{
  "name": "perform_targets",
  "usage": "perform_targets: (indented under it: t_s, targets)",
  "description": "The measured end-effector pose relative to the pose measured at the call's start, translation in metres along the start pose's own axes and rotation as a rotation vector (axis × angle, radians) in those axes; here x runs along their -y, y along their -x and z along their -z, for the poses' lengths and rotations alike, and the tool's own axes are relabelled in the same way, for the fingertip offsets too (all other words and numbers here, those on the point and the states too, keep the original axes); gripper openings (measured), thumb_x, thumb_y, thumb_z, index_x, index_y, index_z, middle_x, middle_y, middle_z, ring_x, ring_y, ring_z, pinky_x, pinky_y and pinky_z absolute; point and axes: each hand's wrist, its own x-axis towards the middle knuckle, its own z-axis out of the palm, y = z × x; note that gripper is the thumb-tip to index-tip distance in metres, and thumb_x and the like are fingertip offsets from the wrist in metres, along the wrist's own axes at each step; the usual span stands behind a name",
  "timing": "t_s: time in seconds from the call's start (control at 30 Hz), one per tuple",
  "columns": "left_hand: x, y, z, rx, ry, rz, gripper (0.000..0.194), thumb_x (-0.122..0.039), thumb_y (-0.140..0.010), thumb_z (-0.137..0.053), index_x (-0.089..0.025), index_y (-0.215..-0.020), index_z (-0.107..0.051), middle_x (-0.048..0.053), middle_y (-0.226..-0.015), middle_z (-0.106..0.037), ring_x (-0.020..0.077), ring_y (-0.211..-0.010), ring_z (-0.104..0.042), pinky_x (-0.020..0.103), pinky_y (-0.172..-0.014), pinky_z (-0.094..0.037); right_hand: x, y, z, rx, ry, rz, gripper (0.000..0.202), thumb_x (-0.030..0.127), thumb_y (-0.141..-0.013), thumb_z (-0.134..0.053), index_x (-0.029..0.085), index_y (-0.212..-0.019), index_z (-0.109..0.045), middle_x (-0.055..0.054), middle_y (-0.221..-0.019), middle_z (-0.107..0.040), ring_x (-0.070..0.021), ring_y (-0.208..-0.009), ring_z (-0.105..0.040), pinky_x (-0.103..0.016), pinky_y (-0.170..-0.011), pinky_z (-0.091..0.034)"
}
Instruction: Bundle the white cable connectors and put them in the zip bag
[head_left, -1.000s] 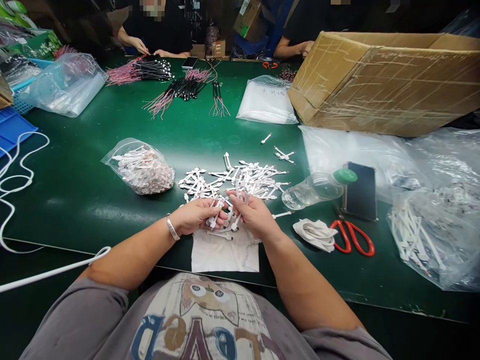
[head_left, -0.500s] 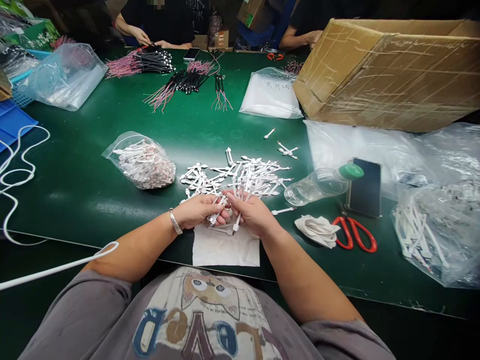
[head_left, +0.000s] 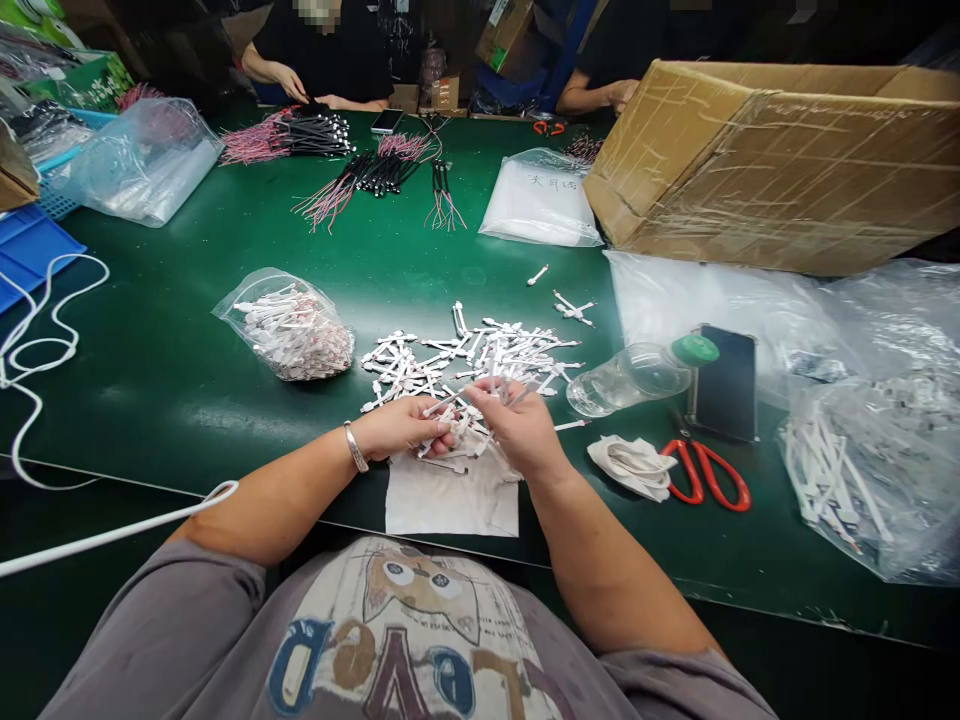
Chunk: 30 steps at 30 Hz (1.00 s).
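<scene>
Both hands' fingers (head_left: pixel 426 430) (head_left: pixel 489 402) seemingly grip white cables (head_left: pixel 442 403).

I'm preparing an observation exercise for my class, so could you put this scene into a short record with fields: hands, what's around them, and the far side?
Left hand: holds white cables
Right hand: holds white cables too
Beneath hands: white sheet
Beyond hands: loose pile
Left of pile: filled bag
Right of pile: bottle, phone, red-handled scissors
Far side: black-and-pink wires, carton
</scene>
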Motion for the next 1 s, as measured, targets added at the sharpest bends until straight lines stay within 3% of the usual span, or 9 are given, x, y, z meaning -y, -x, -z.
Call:
perform_targets:
  t_s: [0.13, 0.2, 0.3, 0.4, 0.53, 0.67, 0.73, 0.83, 1.0]
  targets:
    - [-0.001, -0.002, 0.002, -0.018, 0.242, 0.038, 0.026, -0.024, -0.072, -0.067, -0.012, -0.092, -0.056, 0.003, -0.073, -0.06, 0.0097, -0.063, -0.057, 0.024, -0.063, -0.045, 0.004, 0.001, 0.007, -0.321, 0.186, 0.227, 0.018, 0.033, -0.08, -0.057, 0.016, -0.082, -0.062, 0.0, -0.062, -0.057, -0.0115, -0.055, -0.051, -0.025, -0.058, -0.043]
    - [-0.003, -0.004, 0.003, -0.065, 0.336, 0.034, 0.021, -0.025, -0.077, -0.061, -0.011, -0.093, -0.057, 0.008, -0.078, -0.062, 0.0132, -0.068, -0.06, 0.03, -0.07, -0.047, 0.004, 0.005, 0.007, -0.365, 0.349, 0.448, 0.013, 0.025, -0.081, -0.055, 0.017, -0.087, -0.064, -0.004, -0.076, -0.065, -0.0152, -0.069, -0.059, -0.028, -0.069, -0.045]
    - [-0.004, -0.006, 0.004, -0.096, 0.44, 0.008, 0.021, -0.028, -0.083, -0.053, -0.01, -0.091, -0.058, 0.011, -0.082, -0.064, 0.0171, -0.073, -0.062, 0.033, -0.073, -0.048, 0.003, 0.012, 0.0, -0.13, 0.58, 0.683, 0.019, 0.018, -0.081, -0.051, 0.016, -0.094, -0.065, -0.008, -0.084, -0.068, -0.0188, -0.076, -0.062, -0.029, -0.07, -0.047]
    - [-0.005, -0.007, 0.003, -0.126, 0.439, -0.028, 0.017, -0.023, -0.081, -0.056, -0.009, -0.09, -0.059, 0.009, -0.079, -0.064, 0.0148, -0.067, -0.062, 0.028, -0.066, -0.048, 0.0, 0.016, -0.009, 0.168, 0.692, 0.7, 0.025, 0.015, -0.081, -0.046, 0.017, -0.095, -0.066, -0.009, -0.08, -0.069, -0.0188, -0.069, -0.062, -0.028, -0.06, -0.046]
    - [-0.006, -0.005, 0.001, -0.211, 0.395, -0.048, 0.016, -0.014, -0.074, -0.063, -0.009, -0.089, -0.058, 0.003, -0.069, -0.06, 0.0094, -0.055, -0.057, 0.021, -0.056, -0.045, -0.004, 0.012, -0.016, 0.264, 0.38, 0.467, 0.021, 0.025, -0.082, -0.05, 0.02, -0.096, -0.065, -0.007, -0.09, -0.068, -0.0181, -0.078, -0.061, -0.028, -0.067, -0.046]
    - [-0.008, -0.004, 0.0, -0.266, 0.393, -0.109, 0.012, -0.015, -0.079, -0.058, -0.012, -0.09, -0.056, -0.001, -0.065, -0.055, 0.0071, -0.055, -0.056, 0.021, -0.061, -0.047, -0.003, 0.005, -0.015, 0.269, -0.199, -0.087, 0.028, 0.042, -0.084, -0.049, 0.018, -0.096, -0.058, 0.005, -0.052, -0.047, -0.0076, -0.04, -0.037, -0.02, -0.04, -0.029]
    - [-0.008, -0.004, 0.0, -0.275, 0.396, -0.115, 0.009, -0.015, -0.08, -0.056, -0.012, -0.089, -0.056, -0.001, -0.066, -0.055, 0.0065, -0.055, -0.055, 0.022, -0.063, -0.048, -0.002, 0.003, -0.013, 0.354, -0.397, -0.256, 0.033, 0.043, -0.082, -0.053, 0.018, -0.104, -0.054, 0.008, -0.047, -0.037, -0.0053, -0.037, -0.025, -0.018, -0.036, -0.019]
    - [-0.006, -0.006, 0.002, -0.251, 0.41, -0.099, 0.006, -0.014, -0.08, -0.056, -0.012, -0.086, -0.056, 0.0, -0.067, -0.055, 0.0069, -0.056, -0.056, 0.023, -0.064, -0.049, -0.002, 0.003, -0.014, 0.443, -0.51, -0.343, 0.047, 0.038, -0.078, -0.061, 0.021, -0.119, -0.046, 0.009, -0.049, -0.039, -0.0051, -0.04, -0.028, -0.017, -0.037, -0.018]
    - [-0.002, -0.009, 0.004, -0.229, 0.42, -0.117, 0.009, -0.017, -0.076, -0.062, -0.012, -0.079, -0.055, 0.001, -0.068, -0.058, 0.0079, -0.057, -0.057, 0.023, -0.062, -0.048, -0.006, 0.005, -0.019, 0.411, -0.452, -0.375, 0.055, 0.036, -0.075, -0.064, 0.022, -0.123, -0.041, 0.008, -0.052, -0.044, -0.0063, -0.042, -0.034, -0.017, -0.038, -0.022]
